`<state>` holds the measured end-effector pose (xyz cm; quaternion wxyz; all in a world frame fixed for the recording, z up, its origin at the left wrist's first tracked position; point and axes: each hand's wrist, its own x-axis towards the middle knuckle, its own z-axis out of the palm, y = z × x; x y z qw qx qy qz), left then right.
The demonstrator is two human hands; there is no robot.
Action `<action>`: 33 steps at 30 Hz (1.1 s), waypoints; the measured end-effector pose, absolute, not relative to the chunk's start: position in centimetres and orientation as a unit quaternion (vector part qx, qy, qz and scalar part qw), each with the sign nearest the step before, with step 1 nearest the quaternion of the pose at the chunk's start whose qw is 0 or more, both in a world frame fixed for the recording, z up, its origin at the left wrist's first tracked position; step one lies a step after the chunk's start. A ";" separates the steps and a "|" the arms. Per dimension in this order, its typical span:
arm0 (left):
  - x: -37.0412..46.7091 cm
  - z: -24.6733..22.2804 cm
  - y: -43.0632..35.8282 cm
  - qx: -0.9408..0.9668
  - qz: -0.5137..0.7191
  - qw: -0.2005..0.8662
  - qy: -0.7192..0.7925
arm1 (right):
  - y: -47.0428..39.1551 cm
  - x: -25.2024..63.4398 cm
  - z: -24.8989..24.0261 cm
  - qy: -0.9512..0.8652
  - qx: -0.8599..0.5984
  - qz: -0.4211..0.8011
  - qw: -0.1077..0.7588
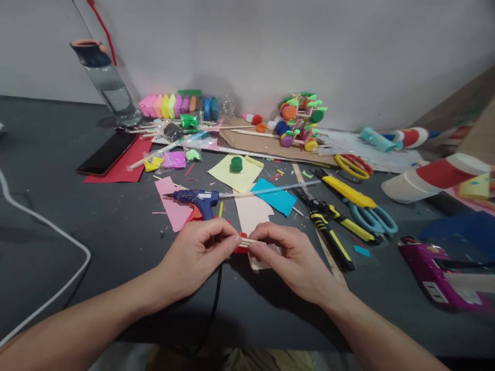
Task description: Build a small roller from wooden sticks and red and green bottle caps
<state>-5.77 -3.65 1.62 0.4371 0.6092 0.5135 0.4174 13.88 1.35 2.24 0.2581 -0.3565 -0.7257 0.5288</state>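
Between both hands runs a short bundle of thin pale sticks (248,241), pinched at each end by fingertips. My left hand (207,247) is closed on the left end, and my right hand (288,252) grips the right end. Behind the sticks lies a small red piece (242,248), partly covered by the fingers. Just beyond my left hand a blue hot glue gun (197,197) rests on its side, with a clear glue stick (270,189) poking out of its back. A green cap (236,164) stands on a pale yellow paper (220,172).
Pliers (328,232), a yellow utility knife (348,190) and scissors (373,219) lie to the right, near paper cups (436,178) and a purple device (436,278). A water bottle (110,87) and phone (106,152) are back left. A white cable (73,242) crosses the left side.
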 end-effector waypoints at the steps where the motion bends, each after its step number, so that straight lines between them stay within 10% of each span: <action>1: -5.8 1.7 -3.7 0.594 0.419 0.457 0.513 | 1.3 13.9 2.2 -0.713 -0.359 0.548 0.251; 10: -6.4 1.9 -3.4 0.400 0.391 0.710 0.427 | 1.7 14.5 2.4 -0.621 -0.338 0.671 0.224; 22: -5.8 1.7 -3.3 0.349 0.357 0.767 0.402 | 1.4 14.4 2.7 -0.618 -0.328 0.685 0.201; 33: -7.9 2.8 -3.7 0.571 0.483 0.310 0.587 | 2.9 15.3 1.8 -0.752 -0.432 0.423 0.264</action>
